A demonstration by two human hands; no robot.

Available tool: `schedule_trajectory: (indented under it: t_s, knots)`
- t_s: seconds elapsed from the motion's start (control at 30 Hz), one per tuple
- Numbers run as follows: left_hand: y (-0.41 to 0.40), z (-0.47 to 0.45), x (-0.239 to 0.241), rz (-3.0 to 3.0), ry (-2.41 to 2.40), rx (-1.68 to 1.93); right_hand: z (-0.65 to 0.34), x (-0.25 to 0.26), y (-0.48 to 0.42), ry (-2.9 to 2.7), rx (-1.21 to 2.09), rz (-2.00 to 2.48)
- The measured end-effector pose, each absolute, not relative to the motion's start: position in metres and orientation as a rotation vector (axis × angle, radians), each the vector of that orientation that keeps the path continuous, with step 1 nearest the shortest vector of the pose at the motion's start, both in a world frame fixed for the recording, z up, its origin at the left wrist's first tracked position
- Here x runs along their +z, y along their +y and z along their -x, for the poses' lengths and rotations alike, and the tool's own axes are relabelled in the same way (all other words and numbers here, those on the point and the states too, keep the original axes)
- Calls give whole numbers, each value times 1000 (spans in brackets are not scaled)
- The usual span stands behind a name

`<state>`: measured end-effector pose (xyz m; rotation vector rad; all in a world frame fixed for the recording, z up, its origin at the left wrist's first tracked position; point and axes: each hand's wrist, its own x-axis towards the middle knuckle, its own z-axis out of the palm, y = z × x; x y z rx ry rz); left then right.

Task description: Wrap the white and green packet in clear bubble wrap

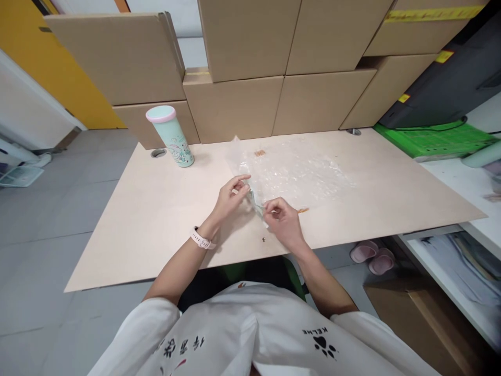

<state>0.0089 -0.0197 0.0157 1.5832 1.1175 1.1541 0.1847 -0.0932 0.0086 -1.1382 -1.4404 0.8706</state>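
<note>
A clear, crinkled plastic bag (301,172) lies flat on the light wooden table, right of centre. Along its near-left edge runs a narrow pale green strip (256,204), stretching between my two hands. My left hand (230,198), wearing a pale pink watch band (201,238), has thumb and fingers closed at the strip's upper end, with the index finger reaching over the plastic. Pinched at the lower end, my right hand (284,222) has its fingertips on the same edge. Whether the strip is part of the bag or a separate piece, I cannot tell.
A mint tumbler (172,137) with a pink rim stands at the back left of the table (156,240). Cardboard boxes (235,109) are stacked behind. A tiny dark bit (263,239) lies near the front edge. Right of the table is a green crate (434,140).
</note>
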Motion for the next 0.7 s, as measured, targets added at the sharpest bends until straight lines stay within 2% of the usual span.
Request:
schedule_trajectory:
  t_s: [0.13,0.33,0.47,0.7]
  knots:
    - [-30,-18,16,-1961,1068,1026,-204,5,-88,-999,1165,1049]
    - [-35,-26,-1,-2244,987,787,-237,-17,-85,-714,1142,1159]
    - [-36,-29,-9,-2398,980,645,-255,-24,-86,-995,963,1381]
    - [-36,-29,-13,-2529,1007,607,-272,-14,-77,-1715,395,1701]
